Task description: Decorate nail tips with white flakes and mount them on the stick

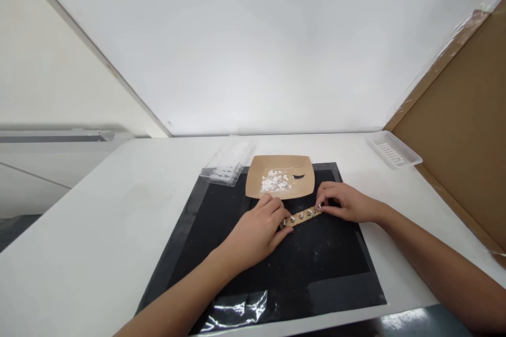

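Note:
A narrow tan strip (297,219) with several small silver metal pieces standing along it lies aslant over the black mat (316,253). My left hand (264,229) pinches its left end between thumb and fingers. At the right end, my right hand (343,202) has thumb and fingertips closed around a small metal piece (319,207); its exact kind is too small to make out. Just beyond the strip stands a brown paper tray (256,168) with white scraps (276,180) and a small dark curved piece (298,176) in it.
A clear plastic box (227,160) with white pieces inside overlaps the mat's far left corner. At the far right, a translucent tray (395,150) holds a white sheet with rows of small reddish marks. A brown cardboard panel (458,116) borders the white table (98,231) on the right.

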Action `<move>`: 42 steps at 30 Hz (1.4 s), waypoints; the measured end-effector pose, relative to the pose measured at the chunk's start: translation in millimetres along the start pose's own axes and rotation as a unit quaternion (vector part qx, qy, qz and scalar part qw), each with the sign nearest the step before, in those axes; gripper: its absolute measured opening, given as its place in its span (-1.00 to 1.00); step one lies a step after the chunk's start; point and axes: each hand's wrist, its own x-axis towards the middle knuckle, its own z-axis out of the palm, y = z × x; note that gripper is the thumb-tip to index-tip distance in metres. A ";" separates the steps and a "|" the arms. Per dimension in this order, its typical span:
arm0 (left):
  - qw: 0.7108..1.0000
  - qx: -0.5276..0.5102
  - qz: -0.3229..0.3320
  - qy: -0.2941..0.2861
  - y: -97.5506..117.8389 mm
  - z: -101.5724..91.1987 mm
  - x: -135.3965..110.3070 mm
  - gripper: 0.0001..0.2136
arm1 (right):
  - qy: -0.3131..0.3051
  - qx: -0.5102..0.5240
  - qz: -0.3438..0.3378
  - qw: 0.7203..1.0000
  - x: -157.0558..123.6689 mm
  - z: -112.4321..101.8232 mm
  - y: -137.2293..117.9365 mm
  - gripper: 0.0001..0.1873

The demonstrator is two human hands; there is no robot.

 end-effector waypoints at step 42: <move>1.000 0.003 -0.008 0.004 -1.5 -1.1 -0.9 -0.89 | 0.022 0.018 0.028 0.999 1.4 6.9 -6.8 -0.78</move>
